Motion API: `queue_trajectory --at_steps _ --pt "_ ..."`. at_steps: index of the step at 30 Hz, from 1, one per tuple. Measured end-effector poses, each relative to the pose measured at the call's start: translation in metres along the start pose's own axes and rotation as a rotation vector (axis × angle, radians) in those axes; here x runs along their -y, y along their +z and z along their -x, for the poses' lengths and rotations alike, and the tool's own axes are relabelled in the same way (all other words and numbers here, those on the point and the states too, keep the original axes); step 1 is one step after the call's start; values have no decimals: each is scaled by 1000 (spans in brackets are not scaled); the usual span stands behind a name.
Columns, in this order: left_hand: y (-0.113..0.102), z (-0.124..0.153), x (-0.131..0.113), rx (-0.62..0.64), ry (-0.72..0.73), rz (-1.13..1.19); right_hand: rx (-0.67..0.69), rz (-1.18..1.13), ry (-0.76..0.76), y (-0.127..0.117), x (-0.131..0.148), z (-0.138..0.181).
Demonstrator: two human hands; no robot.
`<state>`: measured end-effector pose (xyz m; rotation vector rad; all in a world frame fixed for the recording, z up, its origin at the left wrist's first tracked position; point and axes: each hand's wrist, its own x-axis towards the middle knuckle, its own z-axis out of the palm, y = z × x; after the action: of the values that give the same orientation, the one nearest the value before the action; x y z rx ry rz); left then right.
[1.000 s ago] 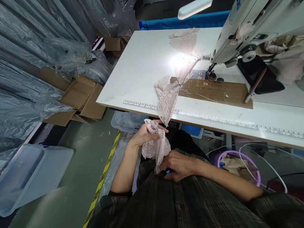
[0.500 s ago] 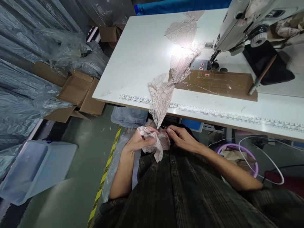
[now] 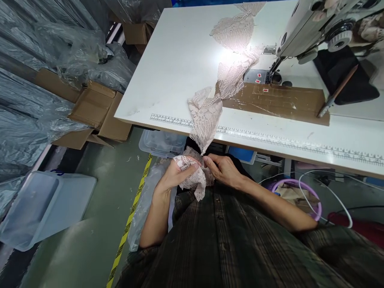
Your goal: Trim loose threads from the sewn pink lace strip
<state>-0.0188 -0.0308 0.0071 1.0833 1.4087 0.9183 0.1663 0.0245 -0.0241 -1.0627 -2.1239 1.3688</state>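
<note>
My left hand (image 3: 173, 174) is closed on a bunched piece of pale pink lace (image 3: 195, 182), with folds hanging below the fingers. Just right of it, my right hand (image 3: 223, 170) is closed in a pinch beside the low tip of a hanging lace piece (image 3: 205, 120). Whatever sits inside the right fingers is hidden. That hanging piece joins a chain of lace pieces (image 3: 231, 74) running up across the white table (image 3: 168, 72). Both hands are below the table's front edge, over my lap.
A sewing machine (image 3: 303, 34) stands at the right with its lamp lit. Brown cardboard (image 3: 282, 102) is taped before it, and a pencil-like stick (image 3: 339, 90) lies there. On the left are an open carton (image 3: 93, 106) and a clear plastic bin (image 3: 48, 206). A purple-rimmed basket (image 3: 316, 202) is low right.
My right fingers have moved in to the hanging lace's tip. Thin dark prongs seen at those fingertips before are now out of sight. The left hand keeps its hold; the view has shifted slightly.
</note>
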Motion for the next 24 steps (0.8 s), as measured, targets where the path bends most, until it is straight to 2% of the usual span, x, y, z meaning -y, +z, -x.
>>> queue_trajectory --at_steps 3,8,15,17,19,21,22,24 --pt "2 0 0 -37 -4 8 -23 -36 33 2 -3 3" --pt "3 -1 1 -71 -17 40 27 -21 -20 7 -3 12" --pt "4 -2 3 -72 -38 47 -50 71 27 16 1 6" --pt "4 -1 3 -64 -40 47 -64 17 54 20 0 7" --pt "3 0 6 -70 -31 32 8 -108 51 24 -3 11" --pt "-1 -1 13 -99 -26 -22 150 -182 52 28 -7 15" --pt "-3 -3 18 -122 -25 -75 201 -164 61 30 -9 18" --pt "-8 -6 30 -170 -11 -235 195 -31 64 32 -14 20"
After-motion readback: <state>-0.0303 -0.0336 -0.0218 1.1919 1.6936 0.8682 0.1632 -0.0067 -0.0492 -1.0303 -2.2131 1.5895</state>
